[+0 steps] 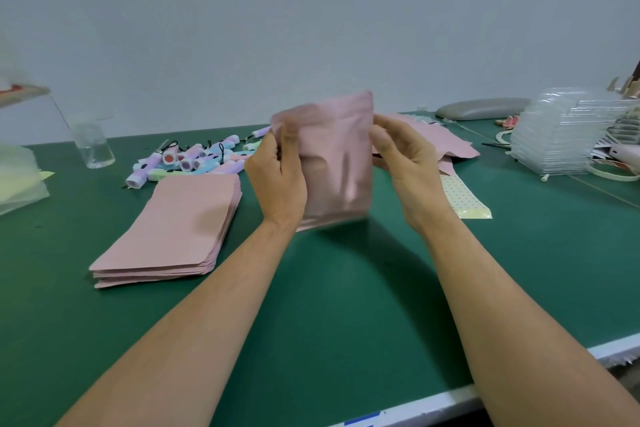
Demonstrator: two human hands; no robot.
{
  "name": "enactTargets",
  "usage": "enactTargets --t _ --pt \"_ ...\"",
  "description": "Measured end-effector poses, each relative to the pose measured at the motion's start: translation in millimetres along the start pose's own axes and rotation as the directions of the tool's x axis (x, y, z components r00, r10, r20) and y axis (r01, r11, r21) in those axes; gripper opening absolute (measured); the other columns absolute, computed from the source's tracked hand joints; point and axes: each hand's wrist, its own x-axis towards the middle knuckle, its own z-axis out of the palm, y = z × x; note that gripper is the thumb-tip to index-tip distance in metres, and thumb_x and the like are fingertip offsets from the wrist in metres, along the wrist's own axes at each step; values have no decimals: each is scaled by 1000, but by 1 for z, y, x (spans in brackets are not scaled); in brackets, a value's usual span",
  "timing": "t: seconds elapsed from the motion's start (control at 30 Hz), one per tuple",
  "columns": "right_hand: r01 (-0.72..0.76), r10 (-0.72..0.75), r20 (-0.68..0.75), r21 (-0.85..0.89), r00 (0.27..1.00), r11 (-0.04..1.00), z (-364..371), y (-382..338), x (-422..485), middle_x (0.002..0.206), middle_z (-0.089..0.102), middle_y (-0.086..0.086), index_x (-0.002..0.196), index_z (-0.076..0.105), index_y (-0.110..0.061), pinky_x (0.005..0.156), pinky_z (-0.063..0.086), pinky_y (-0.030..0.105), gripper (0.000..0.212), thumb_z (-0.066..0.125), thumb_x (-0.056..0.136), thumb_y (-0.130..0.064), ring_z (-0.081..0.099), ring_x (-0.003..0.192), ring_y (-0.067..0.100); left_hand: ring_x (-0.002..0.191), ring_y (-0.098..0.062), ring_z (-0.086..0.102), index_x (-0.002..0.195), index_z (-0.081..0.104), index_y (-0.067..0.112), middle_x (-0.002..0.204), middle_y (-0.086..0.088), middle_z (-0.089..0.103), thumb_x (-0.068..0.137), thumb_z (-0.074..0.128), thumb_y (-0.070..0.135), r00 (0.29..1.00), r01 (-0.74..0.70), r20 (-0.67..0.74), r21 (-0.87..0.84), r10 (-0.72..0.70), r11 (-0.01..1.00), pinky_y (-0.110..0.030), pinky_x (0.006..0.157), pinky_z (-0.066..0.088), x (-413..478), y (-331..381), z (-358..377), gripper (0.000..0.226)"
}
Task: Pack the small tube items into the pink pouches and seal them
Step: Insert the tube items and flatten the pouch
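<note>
Holding the pink pouch point(337, 163) upright above the counter point(346, 305), we pinch its upper side edges, with the left hand point(277, 180) on the left edge and the right hand point(405, 166) on the right. The long axis runs vertically, and the mouth is presumably uppermost. We judge the pouch light, thin, floppy and slick, so grip it near the top corners.

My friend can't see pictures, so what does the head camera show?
Two hands hold a pink pouch upright above a green table: the left hand grips its left edge, the right hand pinches its right edge. A stack of pink pouches lies to the left, with a pile of small colourful tubes behind it.
</note>
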Motion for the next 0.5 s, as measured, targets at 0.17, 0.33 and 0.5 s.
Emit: enactTargets --t 0.17,0.33,0.5 --pt "-143 186 167 -240 968 960 5 11 -9 82 64 1 86 69 -7 71 40 36 39 68 98 -43 55 77 14 59 -6 25 65 31 24 54 18 28 109 50 45 985 153 -74 -44 -156 987 -21 55 26 6 -2 2 53" --pt "-235 294 225 -257 929 937 1 9 -11 87 72 14 92 72 2 74 40 35 54 70 94 -51 58 77 18 62 -13 24 64 25 23 57 15 25 109 46 52 970 244 -12 -28 -244 969 -32 57 23 7 -18 -6 57" --pt "-345 421 274 -284 865 895 -6 13 -11 85 66 9 90 69 5 72 40 33 56 74 92 -50 54 74 20 64 -13 37 65 34 21 63 5 36 105 51 59 859 511 87 -98 -505 854 -31 62 31 14 -41 -16 58"
